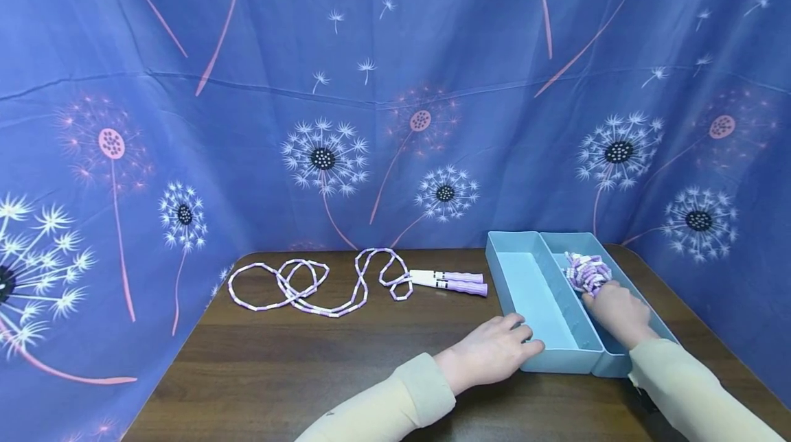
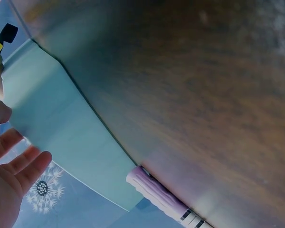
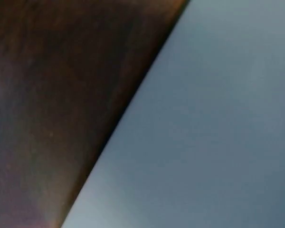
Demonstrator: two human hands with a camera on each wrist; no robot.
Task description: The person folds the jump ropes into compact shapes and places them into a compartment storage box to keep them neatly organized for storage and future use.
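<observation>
The beaded bundle (image 1: 587, 273), a tight wad of purple and white segments, sits in the far half of the right box (image 1: 639, 298), toward the tabletop's far right corner. The right grip (image 1: 618, 315) pinches the near end of the bundle; the thumb lies against it, while the other fingertips are hidden from the head view.

The right box stands side by side with the left box (image 1: 534, 294), their long walls touching. Both are pale blue and open-topped, with their far ends close to the tabletop's far edge. At the left box's near left corner is the left grip (image 1: 491, 351), its fingers loosely spread and holding nothing; the left wrist view shows the fingertips at the rim, but I cannot tell whether they press on it.

Left of the boxes, a jump rope (image 1: 334, 311) lies in loose loops along the tabletop's far edge, reaching toward the far left corner. Its two purple and white handles (image 1: 454, 282) lie together, their purple ends just beside the left box's outer wall.

The tabletop (image 1: 296, 366) is dark brown wood. Behind it hangs a blue cloth (image 1: 259, 154) printed with white and pink dandelions.
</observation>
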